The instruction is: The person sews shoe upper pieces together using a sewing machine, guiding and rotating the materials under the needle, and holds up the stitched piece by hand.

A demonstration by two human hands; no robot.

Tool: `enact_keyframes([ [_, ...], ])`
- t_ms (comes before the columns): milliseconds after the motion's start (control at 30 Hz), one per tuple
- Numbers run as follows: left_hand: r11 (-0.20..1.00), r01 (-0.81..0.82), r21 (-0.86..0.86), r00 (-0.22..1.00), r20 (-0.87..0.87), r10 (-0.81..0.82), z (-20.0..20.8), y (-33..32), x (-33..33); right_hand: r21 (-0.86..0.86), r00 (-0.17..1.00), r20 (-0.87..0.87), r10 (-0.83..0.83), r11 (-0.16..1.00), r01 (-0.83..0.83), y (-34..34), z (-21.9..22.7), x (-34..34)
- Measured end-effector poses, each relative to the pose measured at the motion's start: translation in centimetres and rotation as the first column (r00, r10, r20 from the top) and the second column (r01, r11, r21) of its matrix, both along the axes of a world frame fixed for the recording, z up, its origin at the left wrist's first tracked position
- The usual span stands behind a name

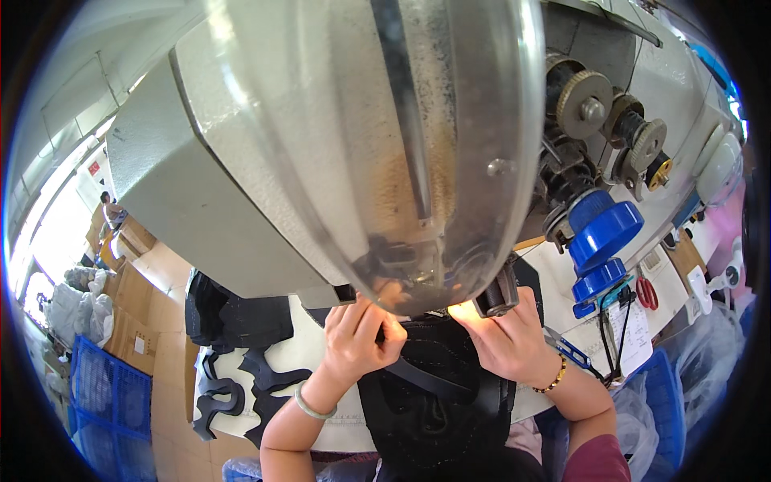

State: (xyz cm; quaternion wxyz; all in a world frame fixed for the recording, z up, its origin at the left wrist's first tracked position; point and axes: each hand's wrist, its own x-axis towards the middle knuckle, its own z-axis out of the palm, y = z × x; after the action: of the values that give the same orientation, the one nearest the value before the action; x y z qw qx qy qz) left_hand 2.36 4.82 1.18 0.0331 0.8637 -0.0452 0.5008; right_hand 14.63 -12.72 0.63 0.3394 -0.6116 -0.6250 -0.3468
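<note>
A large grey sewing machine [233, 177] fills the upper middle, with a curved clear shield [458, 161] in front of its head. Below it, a black stitched fabric piece [434, 418] hangs over the table's near edge toward me, a black strap [426, 377] looping across it. My left hand [365, 341], a pale bangle on its wrist, is closed with curled fingers at the piece's upper left edge. My right hand [510, 337] grips its upper right edge, fingertips in the lamp light beside the needle area. The shield and machine parts partly hide the fingertips and the stitching spot.
Curved black cut pieces [269, 373] and a black stack [241, 313] lie left on the white table [329, 434]. Right are blue-capped tension parts [602, 229], red-handled scissors [646, 291], a paper sheet [630, 341] and a blue basket [666, 402]. Blue crates [112, 394] stand far left.
</note>
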Motion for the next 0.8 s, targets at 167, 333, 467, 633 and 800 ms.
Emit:
enact_keyframes([
  [167, 0.998, -0.052, 0.025, 0.998, -0.023, 0.052, -1.0, -0.2, 1.3, 0.036, 0.999, 0.034, 0.008, 0.999, -0.009, -0.8, -0.8, 1.3],
  [333, 0.993, -0.109, -0.051, 0.989, -0.104, 0.103, -1.4, 0.4, -0.4, 0.080, 0.994, 0.025, 0.104, 0.991, -0.106, 0.4, -1.9, 1.4],
  [467, 0.995, -0.098, 0.016, 0.994, 0.052, 0.097, 0.4, -1.9, 0.5, 0.127, 0.993, 0.033, 0.113, 0.985, -0.116, 0.5, -2.3, 1.3],
  [633, 0.997, -0.071, 0.031, 0.996, 0.048, 0.070, 0.6, -2.5, 0.8, 0.126, 0.997, 0.032, 0.070, 0.989, -0.073, -0.3, -2.3, 1.0],
  [800, 0.997, -0.073, 0.001, 0.997, 0.020, 0.073, 0.8, -1.7, 0.4, 0.087, 0.996, 0.030, 0.085, 0.992, -0.087, 0.2, -2.2, 0.7],
])
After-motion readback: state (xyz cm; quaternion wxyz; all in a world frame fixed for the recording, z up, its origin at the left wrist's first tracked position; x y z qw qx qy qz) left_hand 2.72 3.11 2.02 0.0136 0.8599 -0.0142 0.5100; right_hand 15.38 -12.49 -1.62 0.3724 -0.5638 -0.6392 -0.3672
